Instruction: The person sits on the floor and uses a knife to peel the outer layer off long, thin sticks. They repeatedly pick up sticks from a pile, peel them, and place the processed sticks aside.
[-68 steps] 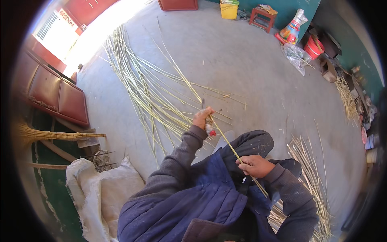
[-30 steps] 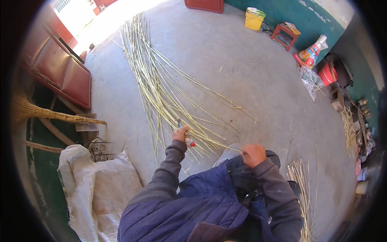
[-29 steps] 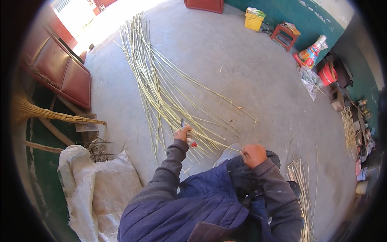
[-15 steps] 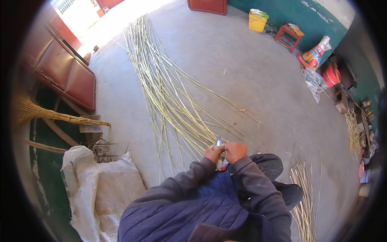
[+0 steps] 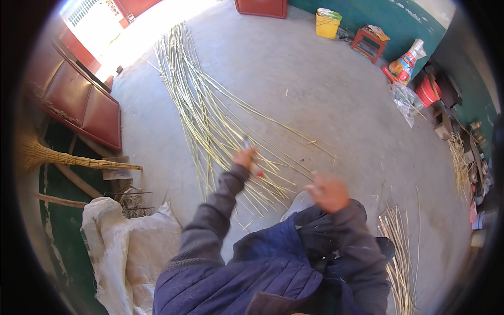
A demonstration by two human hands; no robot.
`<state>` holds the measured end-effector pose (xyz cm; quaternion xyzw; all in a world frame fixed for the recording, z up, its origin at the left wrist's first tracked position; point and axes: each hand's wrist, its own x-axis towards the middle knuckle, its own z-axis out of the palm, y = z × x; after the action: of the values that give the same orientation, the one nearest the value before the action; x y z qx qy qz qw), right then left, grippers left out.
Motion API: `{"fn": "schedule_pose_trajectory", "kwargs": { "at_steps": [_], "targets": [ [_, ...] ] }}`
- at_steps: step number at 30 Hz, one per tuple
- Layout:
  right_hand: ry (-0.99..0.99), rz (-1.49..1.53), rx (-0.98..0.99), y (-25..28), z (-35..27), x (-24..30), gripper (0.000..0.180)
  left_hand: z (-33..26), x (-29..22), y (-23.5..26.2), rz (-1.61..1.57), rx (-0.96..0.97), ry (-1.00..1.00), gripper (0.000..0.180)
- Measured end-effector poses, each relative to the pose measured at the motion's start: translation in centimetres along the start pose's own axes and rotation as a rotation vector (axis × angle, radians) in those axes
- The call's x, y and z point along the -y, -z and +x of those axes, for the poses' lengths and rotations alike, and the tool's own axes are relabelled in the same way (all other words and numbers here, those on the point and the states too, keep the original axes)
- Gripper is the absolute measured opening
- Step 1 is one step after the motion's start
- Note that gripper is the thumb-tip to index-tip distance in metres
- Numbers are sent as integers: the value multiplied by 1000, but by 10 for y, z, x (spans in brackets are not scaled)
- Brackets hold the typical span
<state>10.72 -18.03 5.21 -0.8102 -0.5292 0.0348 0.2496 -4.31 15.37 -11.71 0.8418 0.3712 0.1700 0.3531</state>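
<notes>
While the left hand [image 5: 245, 156] closes around a small red-handled knife [image 5: 252, 159] above the fanned pale yellow reed stalks [image 5: 210, 126] on the grey concrete floor [image 5: 315, 94], the blurred right hand [image 5: 328, 191] hovers apart; its finger state cannot be told.

Pale yellow-green reed stalks [image 5: 210, 115] on a grey concrete floor [image 5: 315, 89], dark red cushions [image 5: 84, 105], yellow bucket [image 5: 328, 23], teal wall [image 5: 399, 16].
</notes>
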Motion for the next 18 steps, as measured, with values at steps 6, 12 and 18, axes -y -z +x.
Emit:
{"fn": "schedule_pose_trajectory", "kwargs": {
  "at_steps": [6,12,18],
  "targets": [
    [-509,-295,-308,156,-132,-155,29,126,6,135,-802,-602,263,23],
    [-1016,-634,68,134,-460,-303,42,84,122,75,-787,-664,760,21],
    [-1827,221,339,68,-583,-236,31,45,96,33,-607,-336,785,21]
  ]
}}
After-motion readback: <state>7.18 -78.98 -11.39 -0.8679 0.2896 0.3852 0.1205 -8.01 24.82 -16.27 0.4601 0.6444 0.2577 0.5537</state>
